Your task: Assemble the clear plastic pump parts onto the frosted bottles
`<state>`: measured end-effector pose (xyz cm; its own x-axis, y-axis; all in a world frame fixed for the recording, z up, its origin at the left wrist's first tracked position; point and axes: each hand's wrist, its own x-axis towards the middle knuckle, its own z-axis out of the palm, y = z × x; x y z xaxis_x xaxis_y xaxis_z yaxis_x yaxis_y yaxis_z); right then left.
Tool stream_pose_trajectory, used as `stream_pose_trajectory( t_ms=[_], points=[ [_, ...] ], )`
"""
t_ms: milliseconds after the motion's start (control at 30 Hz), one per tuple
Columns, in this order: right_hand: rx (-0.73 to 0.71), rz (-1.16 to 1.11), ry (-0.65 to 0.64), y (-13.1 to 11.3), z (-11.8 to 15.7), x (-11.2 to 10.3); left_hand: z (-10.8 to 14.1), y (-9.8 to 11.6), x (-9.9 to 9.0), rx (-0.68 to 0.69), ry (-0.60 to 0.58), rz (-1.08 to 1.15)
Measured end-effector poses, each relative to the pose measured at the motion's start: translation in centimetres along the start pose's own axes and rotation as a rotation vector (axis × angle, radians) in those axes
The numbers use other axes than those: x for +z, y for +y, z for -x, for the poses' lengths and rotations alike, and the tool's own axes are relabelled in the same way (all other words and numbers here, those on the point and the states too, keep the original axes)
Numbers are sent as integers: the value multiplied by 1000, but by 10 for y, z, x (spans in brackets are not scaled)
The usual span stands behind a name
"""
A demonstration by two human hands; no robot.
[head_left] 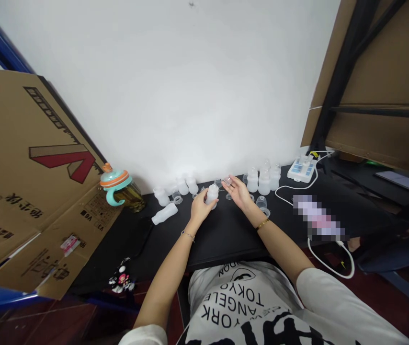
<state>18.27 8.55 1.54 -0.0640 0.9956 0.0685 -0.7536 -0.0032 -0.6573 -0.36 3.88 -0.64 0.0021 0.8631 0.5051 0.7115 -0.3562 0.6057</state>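
My left hand (199,209) is wrapped round a small, frosted white baby bottle (212,194), held upright over the black table. Just to its right, my right hand (241,192) pinches a clear plastic cap (228,180) between thumb and fingers. Cap and bottle are apart. Behind the hands, small clear parts lie along the wall, partly hidden by my fingers. Right of my right hand stand several baby bottles (265,180) with pointed tops. A clear cap (261,201) and a ring (265,212) lie near my right wrist.
Left, several open bottles (161,196) stand by the wall, with one bottle (164,213) on its side. A jug (116,184) with a turquoise handle and a large cardboard box (46,191) are farther left. Right lie a power strip (301,168), cables and a blurred-out object (317,215).
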Motion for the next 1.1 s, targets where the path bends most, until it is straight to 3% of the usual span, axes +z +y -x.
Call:
stream_pose_trajectory(
  t_ms=[400,1100],
  points=[
    [-45,35,-108,-5,9,10,1,-3,2,54,14,-33],
    [-72,357,-197,3,16,14,2,6,1,30,-35,-8]
  ],
)
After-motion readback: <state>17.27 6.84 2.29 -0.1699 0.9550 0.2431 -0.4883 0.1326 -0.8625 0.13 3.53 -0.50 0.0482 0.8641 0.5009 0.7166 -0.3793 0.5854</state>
